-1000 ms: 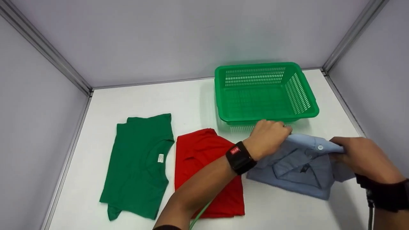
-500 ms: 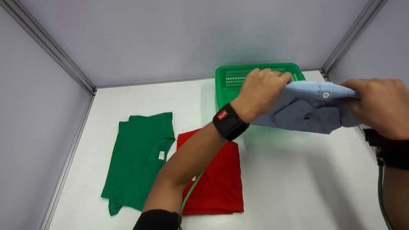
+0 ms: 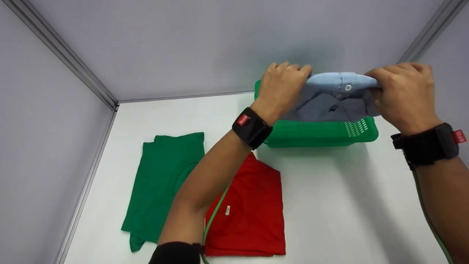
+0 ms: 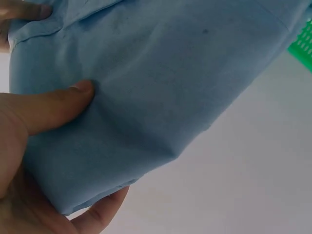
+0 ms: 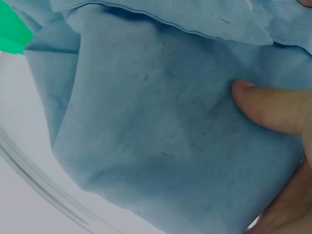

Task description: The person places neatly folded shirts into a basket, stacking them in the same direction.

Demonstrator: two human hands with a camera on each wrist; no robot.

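Observation:
A folded light blue button shirt hangs in the air over the green plastic basket, hiding much of its inside. My left hand grips the shirt's left end, and my right hand grips its right end. In the left wrist view the thumb presses on the blue cloth while fingers lie beneath it. The right wrist view shows the other thumb on top of the cloth in the same way. A white button shows at the shirt's upper edge.
A folded green T-shirt lies at the left of the white table. Beside it lies a folded red shirt, partly covered by my left forearm. Grey panels wall the table at the back and sides.
Both hands have lifted the blue shirt off the table and carried it away from me to above the basket. The green and red shirts stay where they were.

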